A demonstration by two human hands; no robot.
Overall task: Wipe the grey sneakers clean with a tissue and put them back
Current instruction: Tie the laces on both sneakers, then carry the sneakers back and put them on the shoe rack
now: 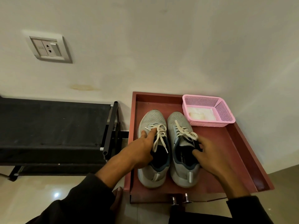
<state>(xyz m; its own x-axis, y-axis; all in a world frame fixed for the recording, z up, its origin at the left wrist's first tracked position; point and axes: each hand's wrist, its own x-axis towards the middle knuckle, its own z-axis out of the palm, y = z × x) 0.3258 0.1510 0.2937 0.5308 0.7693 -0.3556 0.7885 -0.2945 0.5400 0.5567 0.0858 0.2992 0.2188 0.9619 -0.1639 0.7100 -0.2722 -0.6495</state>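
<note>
Two grey sneakers (168,147) side by side in red tray (239,156), left hand (139,149) grasping left collar, right hand (208,152) grasping right collar, tissue (200,114) in pink basket (224,113)

Two sneakers stand side by side in the tray (242,143), toes toward the wall (161,46), the left sneaker (150,120) just beside the right sneaker (178,120). The basket (224,113) sits in the tray's far right corner, near the right sneaker's toe, with tissue (202,114) inside it. Left of the tray stands the rack (48,126), and above it on the wall is the socket (48,49).
</note>
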